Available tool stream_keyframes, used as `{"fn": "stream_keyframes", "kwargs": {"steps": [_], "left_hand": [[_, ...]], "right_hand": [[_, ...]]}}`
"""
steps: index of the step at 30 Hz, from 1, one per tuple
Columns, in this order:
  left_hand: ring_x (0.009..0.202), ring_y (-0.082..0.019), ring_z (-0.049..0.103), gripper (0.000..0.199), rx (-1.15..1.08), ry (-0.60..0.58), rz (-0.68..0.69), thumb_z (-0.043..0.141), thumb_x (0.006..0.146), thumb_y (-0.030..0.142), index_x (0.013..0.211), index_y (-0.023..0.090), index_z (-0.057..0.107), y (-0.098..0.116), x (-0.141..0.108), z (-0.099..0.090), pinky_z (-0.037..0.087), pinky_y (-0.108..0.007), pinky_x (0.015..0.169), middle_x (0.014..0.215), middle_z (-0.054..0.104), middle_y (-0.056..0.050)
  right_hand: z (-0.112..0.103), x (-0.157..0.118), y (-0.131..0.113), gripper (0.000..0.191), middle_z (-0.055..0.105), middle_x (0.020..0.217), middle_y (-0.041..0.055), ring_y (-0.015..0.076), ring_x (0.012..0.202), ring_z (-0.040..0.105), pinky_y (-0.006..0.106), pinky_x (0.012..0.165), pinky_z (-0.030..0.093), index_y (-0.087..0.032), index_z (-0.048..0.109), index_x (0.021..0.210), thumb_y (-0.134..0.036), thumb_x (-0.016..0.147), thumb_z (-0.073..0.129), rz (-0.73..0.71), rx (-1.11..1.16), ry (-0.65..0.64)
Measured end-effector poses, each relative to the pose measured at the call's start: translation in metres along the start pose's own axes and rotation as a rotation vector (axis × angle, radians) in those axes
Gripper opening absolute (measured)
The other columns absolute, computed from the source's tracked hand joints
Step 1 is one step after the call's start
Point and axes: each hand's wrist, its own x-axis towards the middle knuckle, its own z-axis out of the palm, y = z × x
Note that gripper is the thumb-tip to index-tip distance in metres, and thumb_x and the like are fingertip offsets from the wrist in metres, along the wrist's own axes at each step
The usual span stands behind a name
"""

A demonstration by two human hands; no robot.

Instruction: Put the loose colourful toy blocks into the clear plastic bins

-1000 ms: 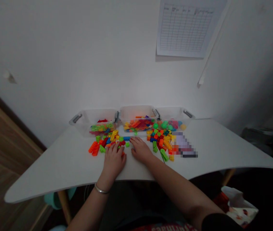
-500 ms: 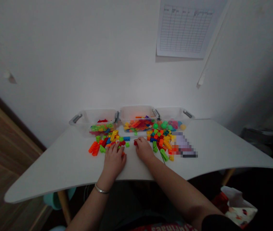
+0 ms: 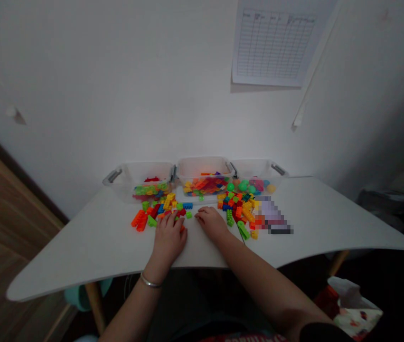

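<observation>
My left hand (image 3: 169, 234) lies palm down over the near edge of the left group of toy building bricks (image 3: 168, 202), fingers spread. Orange bricks show beside its fingers and under its thumb side. My right hand (image 3: 211, 222) rests on the white table between the two brick groups, fingers bent and drawn together toward the left. Whatever those fingers may hold is hidden. A small green brick (image 3: 188, 215) and a blue brick (image 3: 187, 206) lie just left of the right fingertips. Close on its right are a green brick (image 3: 229, 217) and the right brick group (image 3: 248, 210).
Three clear plastic bins stand along the wall: the left bin (image 3: 145, 168) and middle bin (image 3: 203, 164) hold bricks, the right bin (image 3: 253, 166) coloured balls. A blurred-out flat object (image 3: 275, 213) lies right of the bricks. The white table (image 3: 330, 213) has a curved front edge.
The red brick seen at my right fingertips is out of sight now. Those fingers have shifted slightly left. My left hand has stayed in place.
</observation>
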Motion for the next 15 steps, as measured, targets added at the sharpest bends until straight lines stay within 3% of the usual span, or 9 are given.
{"fn": "stream_keyframes", "kwargs": {"steps": [5, 11, 15], "left_hand": [[0.121, -0.036, 0.053, 0.034, -0.013, 0.0, 0.003, 0.052, 0.086, 0.027, 0.113, 0.016, 0.068, 0.0, 0.0, -0.001, 0.037, -0.055, 0.106, 0.131, 0.06, -0.017], [0.121, -0.036, 0.053, 0.033, -0.023, 0.002, -0.011, 0.052, 0.085, 0.027, 0.112, 0.017, 0.069, -0.001, 0.0, 0.0, 0.036, -0.057, 0.107, 0.131, 0.06, -0.016], [0.122, -0.036, 0.052, 0.033, -0.025, 0.0, -0.008, 0.052, 0.085, 0.027, 0.112, 0.017, 0.069, -0.003, -0.001, 0.001, 0.036, -0.056, 0.107, 0.132, 0.06, -0.016]], "right_hand": [[-0.011, 0.005, 0.0, 0.022, 0.07, 0.107, 0.0061, 0.0182, 0.102, 0.064, 0.032, 0.094, 0.05, -0.022, 0.074, 0.097, -0.012, 0.088, 0.057, -0.009, 0.128, 0.12], [-0.059, 0.045, 0.011, 0.022, 0.07, 0.107, 0.0079, 0.0206, 0.107, 0.061, 0.038, 0.101, 0.047, -0.022, 0.073, 0.1, -0.022, 0.089, 0.054, -0.019, 0.249, 0.52], [-0.087, 0.076, 0.023, 0.024, 0.069, 0.111, 0.0081, 0.0194, 0.106, 0.061, 0.036, 0.099, 0.047, -0.02, 0.072, 0.1, -0.023, 0.09, 0.051, 0.036, 0.229, 0.603]]}}
